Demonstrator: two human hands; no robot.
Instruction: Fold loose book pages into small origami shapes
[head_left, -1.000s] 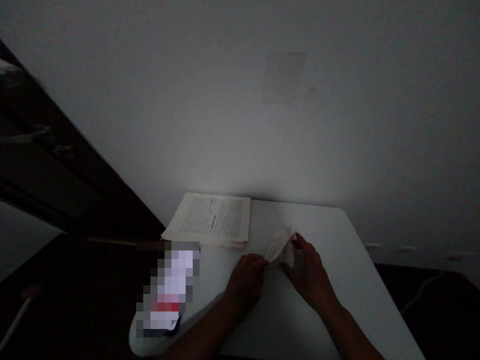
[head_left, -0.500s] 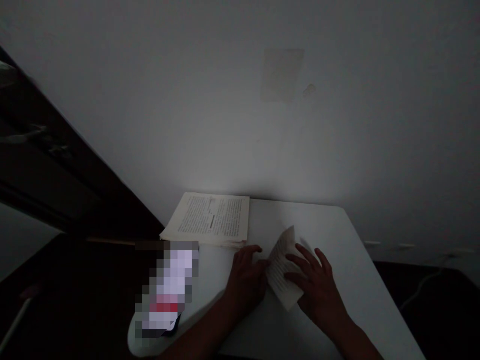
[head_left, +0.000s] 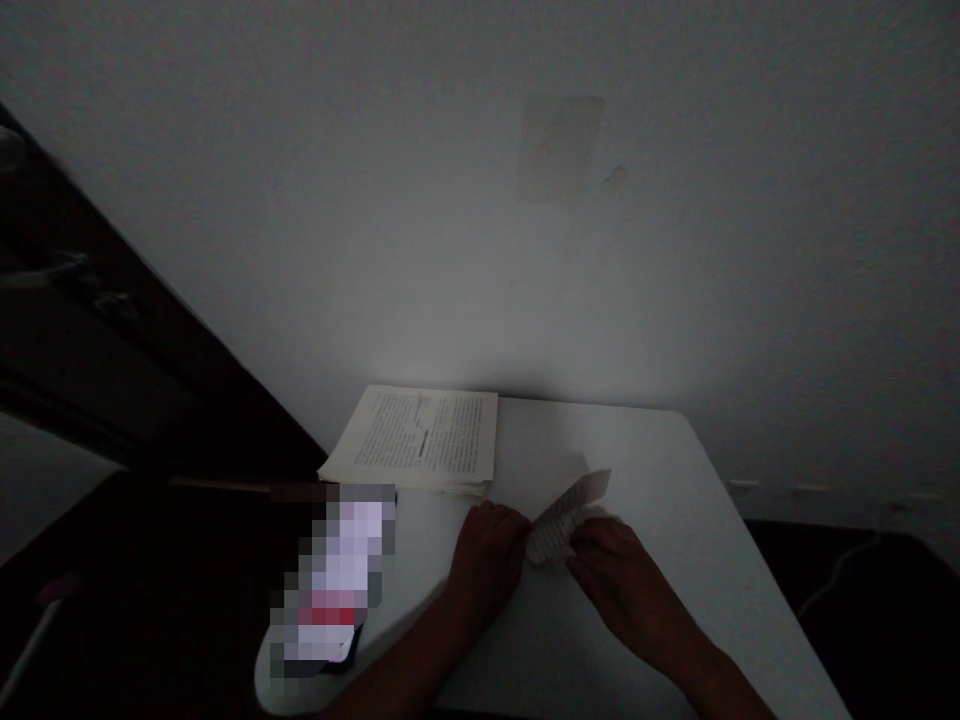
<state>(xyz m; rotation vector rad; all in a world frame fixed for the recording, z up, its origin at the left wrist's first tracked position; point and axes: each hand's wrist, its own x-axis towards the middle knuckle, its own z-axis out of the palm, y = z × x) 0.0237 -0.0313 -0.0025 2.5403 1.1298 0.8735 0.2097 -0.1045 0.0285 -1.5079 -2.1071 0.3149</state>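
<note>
Two hands at a folded paper, dim light

Work in hand: looks like folding. Left to right:
- Left hand (head_left: pixel 491 555): curled, appears to pinch the paper's left end; exact fingertip grip lost in shadow.
- Paper (head_left: pixel 551 537): small, printed, between the hands, right of the table's middle. One flap stands up, slanting far and right; a second, print showing, lies lower on the near side. Cannot tell whether the underside touches the table.
- Right hand (head_left: pixel 611 560): thumb and forefinger close together, seemingly pinching the near flap at its right edge.

Judgement: mid-fold, flaps not yet flat. Next move calls for the left hand to hold its end firm while the right lines up the edges and presses a crease. Thin sheet; could slip or crease askew.

Around, left to right:
- Dark door (head_left: pixel 112 300) at far left.
- Phone (head_left: pixel 341 570), pixelated, on the table's near left, close to the left forearm.
- Stack of printed pages (head_left: pixel 420 435), far left on the table, just beyond the left hand; limits room that way.
- White table (head_left: pixel 637 445), against the wall (head_left: pixel 315 200).
- Pale cord (head_left: pixel 840 570) off to the right, beyond the table.

Main hindrance: poor light; crease lines hard to read.
</note>
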